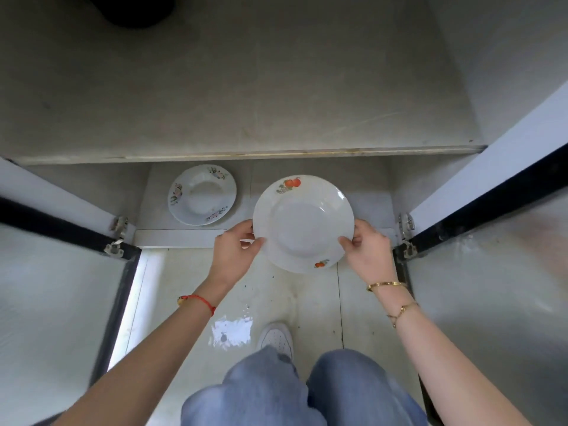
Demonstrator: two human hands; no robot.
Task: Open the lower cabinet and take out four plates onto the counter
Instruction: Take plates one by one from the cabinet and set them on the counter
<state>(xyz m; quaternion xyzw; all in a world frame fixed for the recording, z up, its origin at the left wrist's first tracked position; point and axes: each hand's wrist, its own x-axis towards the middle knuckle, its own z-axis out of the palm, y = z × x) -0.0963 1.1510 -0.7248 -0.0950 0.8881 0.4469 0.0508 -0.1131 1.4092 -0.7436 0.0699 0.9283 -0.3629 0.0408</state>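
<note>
A white plate with orange fruit prints [302,222] is held level in front of the open lower cabinet. My left hand [235,249] grips its left rim and my right hand [367,250] grips its right rim, thumbs on top. A second white plate with pink flower prints [202,194] lies on the cabinet floor [368,207], to the left and farther in. The grey counter [246,96] spreads above the cabinet opening.
Both cabinet doors stand swung open, the left door [58,272] and the right door [491,241] flanking my arms. Metal hinges [118,235] stick out at the frame. A dark object [138,10] sits at the counter's far edge. My knees and a white shoe are below.
</note>
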